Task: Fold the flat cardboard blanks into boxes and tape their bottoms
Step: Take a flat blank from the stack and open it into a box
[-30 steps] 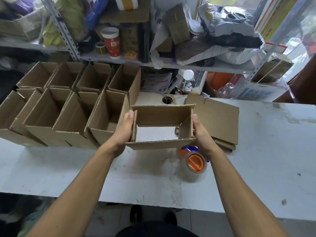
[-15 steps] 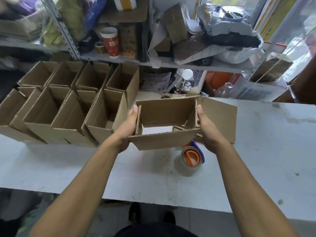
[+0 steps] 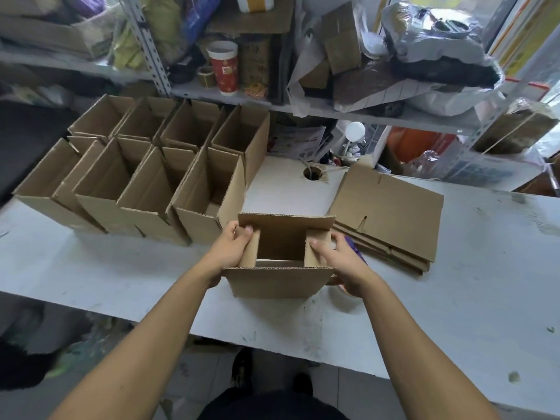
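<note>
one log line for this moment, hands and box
step: folding side flaps in | left hand: holds left flap | right hand: holds right flap | cardboard box: open, untaped | flat blanks: stacked right

A brown corrugated cardboard box (image 3: 280,262) is standing opened, side flaps folding inward; flat brown cardboard blanks (image 3: 391,213) are lying stacked just right.

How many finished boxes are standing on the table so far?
8, left on the table: four in the back row, four in the front row. The leftmost overlap, so one may be hidden.
</note>
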